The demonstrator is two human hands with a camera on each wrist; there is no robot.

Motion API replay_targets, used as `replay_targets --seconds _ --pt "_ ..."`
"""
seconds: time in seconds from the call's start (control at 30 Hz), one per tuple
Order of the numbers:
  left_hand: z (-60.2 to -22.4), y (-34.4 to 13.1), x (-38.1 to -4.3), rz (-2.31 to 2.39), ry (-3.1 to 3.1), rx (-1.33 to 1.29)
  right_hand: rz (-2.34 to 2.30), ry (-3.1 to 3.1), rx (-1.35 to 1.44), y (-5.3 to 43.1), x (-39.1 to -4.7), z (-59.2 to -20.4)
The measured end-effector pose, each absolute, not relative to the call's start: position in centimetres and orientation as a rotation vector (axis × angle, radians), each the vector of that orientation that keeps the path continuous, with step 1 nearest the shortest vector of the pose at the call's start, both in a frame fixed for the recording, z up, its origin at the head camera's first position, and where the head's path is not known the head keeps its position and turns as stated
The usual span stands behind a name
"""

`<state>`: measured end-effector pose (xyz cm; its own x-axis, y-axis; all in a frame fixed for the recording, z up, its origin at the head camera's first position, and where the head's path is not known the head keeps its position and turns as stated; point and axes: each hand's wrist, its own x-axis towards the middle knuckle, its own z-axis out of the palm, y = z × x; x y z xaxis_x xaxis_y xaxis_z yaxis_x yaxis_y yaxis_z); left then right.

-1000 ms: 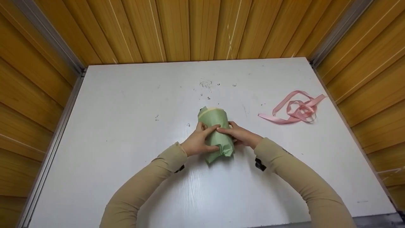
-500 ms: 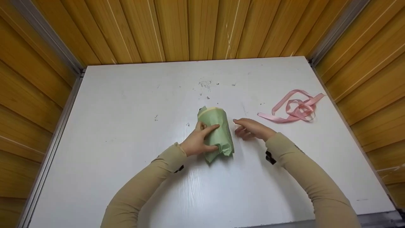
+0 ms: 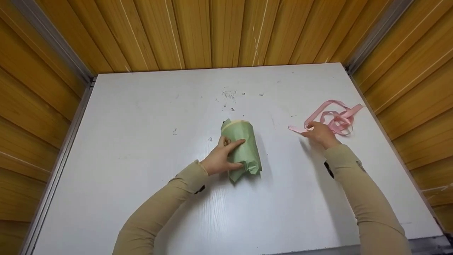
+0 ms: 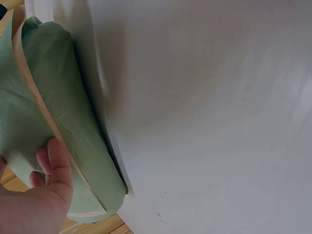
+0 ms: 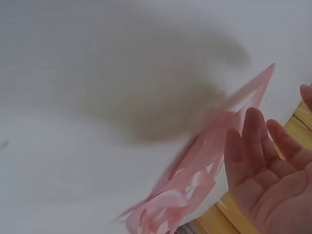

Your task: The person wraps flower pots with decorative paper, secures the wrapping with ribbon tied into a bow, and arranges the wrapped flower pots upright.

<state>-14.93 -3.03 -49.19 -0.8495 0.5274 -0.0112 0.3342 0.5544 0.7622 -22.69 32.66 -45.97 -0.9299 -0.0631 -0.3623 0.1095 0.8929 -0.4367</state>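
Head view: a rounded green parcel (image 3: 250, 152) lies on its side near the middle of the white table (image 3: 159, 106), with a loose tangle of pink ribbon (image 3: 341, 124) well apart from it toward the right edge. Its paper looks thin and easily creased, so it should handle gently and rather lightly, though what is inside is hidden; the broad middle seems the best hold, away from the crumpled end (image 3: 253, 167) nearest the person. The ribbon looks soft, limp and slippery, and is probably best pinched at the free tail pointing toward the parcel. The left hand (image 3: 219, 157) rests on the parcel's left side, its thumb and forefinger straight and spread wide, the others bent; the left wrist view shows fingers beside the cream edge (image 4: 48, 117) of the paper. The right hand (image 3: 320, 134), its arm stretched forward and outward, is palm down at the ribbon's near side; the right wrist view shows its fingers apart and slightly bent, gripping nothing, though whether they touch the ribbon cannot be told.
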Motion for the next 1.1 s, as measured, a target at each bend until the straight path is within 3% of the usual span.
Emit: replay_targets --seconds 0.6,1.1 --pt "-49.4 -3.3 -14.8 1.213 2.516 0.706 -0.341 2.919 0.053 35.7 -22.1 -48.0" --pt "-49.6 -3.4 -14.7 1.243 2.5 0.698 -0.473 3.064 0.019 35.5 -22.9 -47.8"
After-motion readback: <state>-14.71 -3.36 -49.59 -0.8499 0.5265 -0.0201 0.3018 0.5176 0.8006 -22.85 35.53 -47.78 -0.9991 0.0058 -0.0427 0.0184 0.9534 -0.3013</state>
